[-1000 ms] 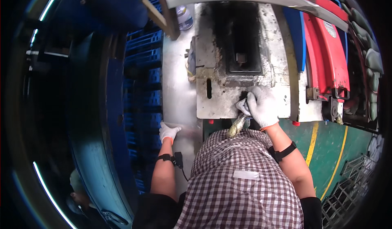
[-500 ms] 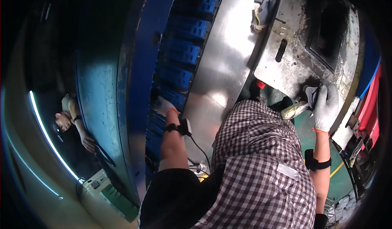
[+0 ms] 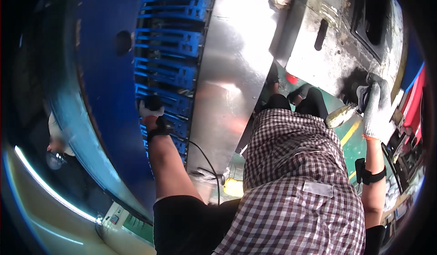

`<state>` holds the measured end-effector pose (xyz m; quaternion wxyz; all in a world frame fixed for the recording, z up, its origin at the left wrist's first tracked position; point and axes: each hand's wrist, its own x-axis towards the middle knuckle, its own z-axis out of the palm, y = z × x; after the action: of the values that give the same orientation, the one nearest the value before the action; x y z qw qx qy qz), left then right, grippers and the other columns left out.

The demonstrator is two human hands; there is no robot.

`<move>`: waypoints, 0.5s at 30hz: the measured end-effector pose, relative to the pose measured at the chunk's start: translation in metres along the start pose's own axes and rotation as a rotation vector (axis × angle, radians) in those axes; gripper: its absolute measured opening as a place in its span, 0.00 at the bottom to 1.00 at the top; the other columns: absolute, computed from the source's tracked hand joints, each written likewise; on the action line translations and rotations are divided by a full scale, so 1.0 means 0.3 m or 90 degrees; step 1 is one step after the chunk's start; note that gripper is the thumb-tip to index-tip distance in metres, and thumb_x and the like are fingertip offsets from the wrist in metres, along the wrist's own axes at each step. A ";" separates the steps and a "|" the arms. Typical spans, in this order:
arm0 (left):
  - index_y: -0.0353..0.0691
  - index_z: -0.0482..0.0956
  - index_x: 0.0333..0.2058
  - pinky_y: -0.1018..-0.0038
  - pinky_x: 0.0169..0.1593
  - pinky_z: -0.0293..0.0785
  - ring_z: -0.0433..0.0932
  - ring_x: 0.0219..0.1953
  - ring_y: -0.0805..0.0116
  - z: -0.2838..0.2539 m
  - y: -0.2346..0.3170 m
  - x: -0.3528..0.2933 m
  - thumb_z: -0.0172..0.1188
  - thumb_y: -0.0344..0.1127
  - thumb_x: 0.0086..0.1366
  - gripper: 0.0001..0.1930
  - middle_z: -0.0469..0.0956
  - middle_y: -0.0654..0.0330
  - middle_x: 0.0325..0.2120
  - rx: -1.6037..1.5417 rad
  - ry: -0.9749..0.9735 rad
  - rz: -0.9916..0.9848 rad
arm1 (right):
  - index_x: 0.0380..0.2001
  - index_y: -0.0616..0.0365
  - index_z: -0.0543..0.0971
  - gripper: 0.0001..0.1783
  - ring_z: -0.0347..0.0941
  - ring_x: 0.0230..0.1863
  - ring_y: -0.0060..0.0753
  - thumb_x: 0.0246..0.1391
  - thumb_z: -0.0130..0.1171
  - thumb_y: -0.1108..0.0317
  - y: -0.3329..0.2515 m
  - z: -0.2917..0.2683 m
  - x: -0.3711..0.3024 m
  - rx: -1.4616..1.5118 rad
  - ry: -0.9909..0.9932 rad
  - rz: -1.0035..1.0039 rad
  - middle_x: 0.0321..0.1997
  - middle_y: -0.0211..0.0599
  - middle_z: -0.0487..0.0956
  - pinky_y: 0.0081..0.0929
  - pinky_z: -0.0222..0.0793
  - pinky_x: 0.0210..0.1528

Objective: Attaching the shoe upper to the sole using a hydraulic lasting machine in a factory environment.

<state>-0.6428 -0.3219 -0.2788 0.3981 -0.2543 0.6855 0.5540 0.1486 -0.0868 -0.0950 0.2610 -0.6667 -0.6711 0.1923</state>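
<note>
Checked apron (image 3: 296,186) up close, and here's the right hand (image 3: 378,107), gloved fingers gripping the dark end of a wrapped handle (image 3: 341,116) at the pale worktop's (image 3: 307,55) near edge! Left hand (image 3: 151,110) is in at the blue slatted rack (image 3: 182,43), fingers too dark to call.

A long, flat, shiny silver metal table (image 3: 227,68) is beside a pale, spotty metal bench top (image 3: 314,61) with a black four-sided frame (image 3: 368,46) on it. Below, the green floor (image 3: 357,142) has a yellow painted stripe (image 3: 350,134).
</note>
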 end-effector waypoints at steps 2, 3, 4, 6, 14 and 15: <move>0.61 0.86 0.42 0.47 0.58 0.70 0.82 0.53 0.60 -0.002 0.012 0.020 0.53 0.59 0.69 0.17 0.86 0.67 0.44 -0.090 -0.052 -0.058 | 0.47 0.64 0.80 0.12 0.74 0.42 0.35 0.73 0.50 0.68 -0.005 -0.009 -0.004 -0.058 -0.014 0.027 0.39 0.41 0.78 0.33 0.70 0.51; 0.59 0.86 0.44 0.47 0.58 0.71 0.82 0.53 0.60 -0.014 0.022 0.008 0.54 0.57 0.69 0.17 0.86 0.67 0.45 -0.041 0.004 -0.018 | 0.46 0.62 0.81 0.13 0.75 0.41 0.41 0.73 0.50 0.67 -0.011 -0.007 -0.008 -0.102 0.014 0.012 0.38 0.45 0.78 0.36 0.71 0.49; 0.58 0.85 0.47 0.47 0.58 0.72 0.82 0.54 0.60 -0.019 0.007 -0.005 0.56 0.55 0.69 0.17 0.86 0.67 0.46 -0.004 0.078 0.014 | 0.47 0.61 0.81 0.13 0.75 0.41 0.43 0.73 0.50 0.66 -0.015 -0.007 -0.011 -0.112 0.009 -0.004 0.39 0.46 0.79 0.37 0.71 0.49; 0.49 0.86 0.53 0.43 0.59 0.77 0.81 0.58 0.51 -0.023 -0.013 -0.071 0.59 0.51 0.67 0.21 0.85 0.58 0.53 -0.007 -0.084 0.022 | 0.48 0.59 0.83 0.14 0.76 0.44 0.48 0.73 0.53 0.62 -0.025 -0.002 -0.012 -0.027 -0.018 0.103 0.41 0.48 0.80 0.41 0.72 0.52; 0.38 0.80 0.59 0.37 0.68 0.65 0.75 0.64 0.45 0.228 -0.305 -0.663 0.60 0.42 0.66 0.25 0.81 0.49 0.58 -0.363 -0.135 -0.039 | 0.47 0.55 0.84 0.15 0.79 0.51 0.46 0.61 0.63 0.59 -0.158 0.000 0.036 -0.047 -0.024 -0.103 0.46 0.42 0.83 0.46 0.73 0.56; 0.36 0.77 0.61 0.36 0.68 0.63 0.72 0.65 0.42 0.293 -0.342 -0.733 0.59 0.44 0.66 0.28 0.79 0.47 0.60 -0.371 -0.177 -0.060 | 0.47 0.56 0.84 0.16 0.79 0.53 0.47 0.61 0.62 0.60 -0.200 0.008 0.046 -0.005 -0.046 -0.134 0.47 0.43 0.83 0.46 0.73 0.58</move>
<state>-0.4166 -0.2841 -0.1600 0.4236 -0.3108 0.4243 0.7375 0.0998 -0.0752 -0.0591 0.2532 -0.5863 -0.7469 0.1852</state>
